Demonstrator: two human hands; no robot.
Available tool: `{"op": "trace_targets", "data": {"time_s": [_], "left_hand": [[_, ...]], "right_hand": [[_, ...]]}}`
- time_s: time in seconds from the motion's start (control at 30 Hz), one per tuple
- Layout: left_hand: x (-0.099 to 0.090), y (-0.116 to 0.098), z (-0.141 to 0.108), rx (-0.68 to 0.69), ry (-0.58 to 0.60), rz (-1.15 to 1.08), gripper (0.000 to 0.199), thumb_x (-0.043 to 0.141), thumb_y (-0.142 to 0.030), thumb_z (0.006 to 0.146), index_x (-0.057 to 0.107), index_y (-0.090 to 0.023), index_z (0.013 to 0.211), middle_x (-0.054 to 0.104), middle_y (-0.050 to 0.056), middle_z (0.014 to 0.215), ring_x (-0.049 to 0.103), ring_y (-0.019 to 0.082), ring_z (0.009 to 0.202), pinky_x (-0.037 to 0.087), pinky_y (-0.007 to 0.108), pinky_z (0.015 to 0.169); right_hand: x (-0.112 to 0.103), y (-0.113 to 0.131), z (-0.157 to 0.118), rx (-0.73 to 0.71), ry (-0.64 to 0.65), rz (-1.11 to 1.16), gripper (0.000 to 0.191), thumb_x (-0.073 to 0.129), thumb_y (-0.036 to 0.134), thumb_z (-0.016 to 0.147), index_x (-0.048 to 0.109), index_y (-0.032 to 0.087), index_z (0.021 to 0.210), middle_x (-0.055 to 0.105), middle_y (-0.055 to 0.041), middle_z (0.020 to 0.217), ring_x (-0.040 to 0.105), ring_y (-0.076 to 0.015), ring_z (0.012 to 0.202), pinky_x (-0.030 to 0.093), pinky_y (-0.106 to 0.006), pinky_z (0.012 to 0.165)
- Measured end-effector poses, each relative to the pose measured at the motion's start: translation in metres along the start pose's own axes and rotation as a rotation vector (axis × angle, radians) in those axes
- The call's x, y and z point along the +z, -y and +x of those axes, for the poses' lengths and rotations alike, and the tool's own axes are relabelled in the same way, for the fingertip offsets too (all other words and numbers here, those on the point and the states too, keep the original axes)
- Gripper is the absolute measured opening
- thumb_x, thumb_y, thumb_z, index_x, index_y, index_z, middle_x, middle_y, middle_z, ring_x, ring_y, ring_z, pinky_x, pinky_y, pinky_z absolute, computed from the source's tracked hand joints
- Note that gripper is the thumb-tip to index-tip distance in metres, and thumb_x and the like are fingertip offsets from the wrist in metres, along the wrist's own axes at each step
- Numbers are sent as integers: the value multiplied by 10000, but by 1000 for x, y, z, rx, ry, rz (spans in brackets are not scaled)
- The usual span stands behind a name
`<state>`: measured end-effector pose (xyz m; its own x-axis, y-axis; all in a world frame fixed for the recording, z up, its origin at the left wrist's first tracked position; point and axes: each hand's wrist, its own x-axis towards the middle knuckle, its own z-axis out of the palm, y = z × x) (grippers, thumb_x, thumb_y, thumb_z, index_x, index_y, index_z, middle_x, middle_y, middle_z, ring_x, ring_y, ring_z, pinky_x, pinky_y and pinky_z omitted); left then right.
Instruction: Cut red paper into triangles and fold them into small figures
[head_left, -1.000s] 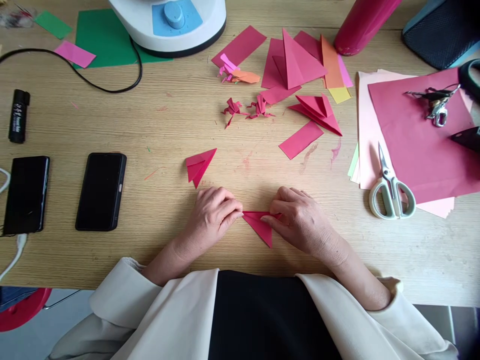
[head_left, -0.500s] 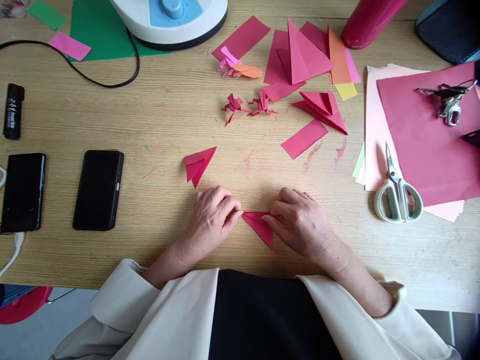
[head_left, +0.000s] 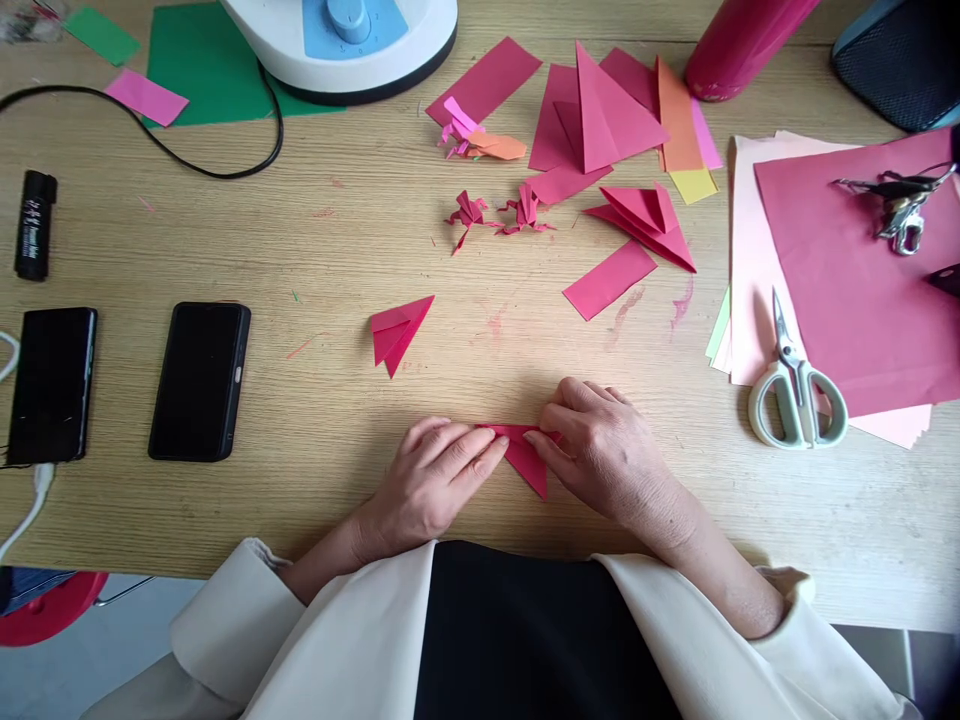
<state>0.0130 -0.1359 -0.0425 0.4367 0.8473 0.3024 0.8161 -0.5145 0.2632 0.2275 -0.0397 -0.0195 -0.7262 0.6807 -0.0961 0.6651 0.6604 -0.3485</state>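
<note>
A small folded red paper triangle (head_left: pixel 529 468) lies near the table's front edge, its long side away from me and its tip toward me. My left hand (head_left: pixel 442 475) presses its fingertips and thumb on the paper's left end. At the right end, my right hand (head_left: pixel 604 450) pinches the paper between thumb and fingers, which cover that corner. Up and to the left of my hands rests another folded red piece (head_left: pixel 399 334), touched by neither hand.
Scissors (head_left: pixel 796 385) lie on paper sheets at the right. Two phones, one here (head_left: pixel 199 382), and a black marker (head_left: pixel 34 225) are at the left. Folded red papers (head_left: pixel 611 115), small paper figures (head_left: pixel 470 212) and a white appliance (head_left: pixel 345 75) stand farther back.
My left hand has moved slightly down, and its fingertips have come further right over the paper's left end. My right hand keeps its hold, almost unmoved.
</note>
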Motion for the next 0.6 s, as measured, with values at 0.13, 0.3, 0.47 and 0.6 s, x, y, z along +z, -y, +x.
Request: {"op": "trace_targets", "data": {"time_s": [0.13,0.3,0.47,0.6], "left_hand": [[2,-5,-6,33,39,57,422,426,-115,942,607,-196,1314,721,63,1157,627,197,1054,412,372,1027],[4,-5,-7,69,31,73,405,414,-121,951,623,-154,1297,716,84,1182,630,204,1089,423,362,1057],[3,-6,-8,99,34,101,377,410,-106,963,639,-106,1262,684,91,1280,605,221,1199,435,356,1058],[4,-7,-8,89,39,79,388,377,-96,972,635,-104,1262,672,102,1298,598,228,1239,451,362,1053]], "right_hand": [[0,-1,0,5,0,5,294,565,322,943,614,190,685,569,-56,803,507,-187,744,339,-332,721],[-1,-1,1,7,24,23,297,548,318,951,611,190,691,574,-58,810,509,-190,758,339,-333,720],[1,-1,0,10,12,27,308,559,335,948,593,190,679,553,-47,795,496,-179,731,328,-331,706],[1,-2,-1,8,13,46,304,558,327,948,585,190,678,544,-44,796,497,-177,735,334,-329,711]]}}
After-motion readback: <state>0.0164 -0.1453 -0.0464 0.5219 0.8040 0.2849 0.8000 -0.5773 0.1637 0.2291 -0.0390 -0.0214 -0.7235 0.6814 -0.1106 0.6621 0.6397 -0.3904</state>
